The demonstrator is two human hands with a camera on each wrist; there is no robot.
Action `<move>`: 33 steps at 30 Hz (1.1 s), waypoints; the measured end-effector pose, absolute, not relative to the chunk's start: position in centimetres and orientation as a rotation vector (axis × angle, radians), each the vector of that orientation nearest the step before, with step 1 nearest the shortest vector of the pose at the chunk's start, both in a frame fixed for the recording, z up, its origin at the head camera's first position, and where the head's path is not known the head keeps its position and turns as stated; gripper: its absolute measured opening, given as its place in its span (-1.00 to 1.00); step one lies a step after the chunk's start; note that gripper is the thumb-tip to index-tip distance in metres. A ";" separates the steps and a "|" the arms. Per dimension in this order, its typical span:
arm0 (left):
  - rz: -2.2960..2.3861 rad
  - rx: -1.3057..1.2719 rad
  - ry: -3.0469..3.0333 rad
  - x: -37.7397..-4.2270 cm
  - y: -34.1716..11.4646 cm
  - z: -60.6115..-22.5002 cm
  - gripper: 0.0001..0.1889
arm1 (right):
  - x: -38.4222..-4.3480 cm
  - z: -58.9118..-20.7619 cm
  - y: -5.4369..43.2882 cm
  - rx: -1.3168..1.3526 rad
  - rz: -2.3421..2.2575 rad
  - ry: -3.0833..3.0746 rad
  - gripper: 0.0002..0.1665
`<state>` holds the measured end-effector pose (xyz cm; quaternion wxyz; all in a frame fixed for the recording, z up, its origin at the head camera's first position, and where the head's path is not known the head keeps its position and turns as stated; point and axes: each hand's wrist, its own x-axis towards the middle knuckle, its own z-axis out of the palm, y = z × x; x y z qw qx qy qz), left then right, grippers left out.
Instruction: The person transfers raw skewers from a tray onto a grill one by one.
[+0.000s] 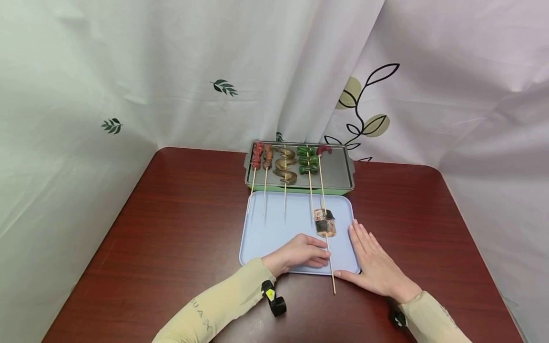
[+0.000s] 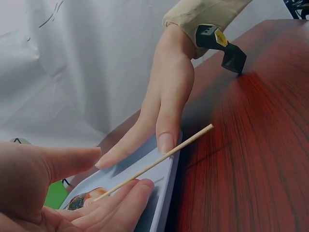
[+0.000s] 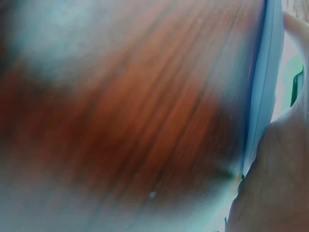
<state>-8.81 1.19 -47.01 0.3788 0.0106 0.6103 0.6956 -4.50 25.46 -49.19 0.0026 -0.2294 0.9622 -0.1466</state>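
A skewer with thick dark-and-pale chunks (image 1: 325, 223) lies on the light blue tray (image 1: 274, 231), its bare stick (image 1: 331, 271) reaching over the front edge. My left hand (image 1: 302, 252) is over the tray's front, fingertips right at that stick. In the left wrist view the left thumb (image 2: 72, 162) stands apart from the fingers (image 2: 130, 198), and the stick (image 2: 154, 163) crosses just above them. My right hand (image 1: 377, 262) rests along the tray's front right corner with fingers straight and thumb spread to the front edge.
Behind the tray stands a green-sided grill pan (image 1: 336, 166). It carries red meat (image 1: 257, 156), brown meat (image 1: 268, 156), shrimp (image 1: 285, 164), green pepper (image 1: 308, 160) and dark red curled (image 1: 323, 149) skewers, their sticks overhanging the tray. A white curtain (image 1: 193, 71) hangs behind the table (image 1: 180, 214).
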 end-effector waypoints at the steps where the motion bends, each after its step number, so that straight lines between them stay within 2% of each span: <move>1: 1.779 0.027 1.559 -8.8 1.2 -47.0 -0.65 | -4.5 -49.2 25.5 -0.714 -0.459 3.015 0.39; 17: 1.853 -0.015 1.634 -8.8 1.6 -45.7 -0.63 | -4.5 -49.2 25.4 -0.704 -0.471 3.030 0.41; 33: 1.838 0.072 1.661 -7.5 1.0 -45.3 -0.64 | -4.6 -49.2 25.4 -0.700 -0.454 3.013 0.39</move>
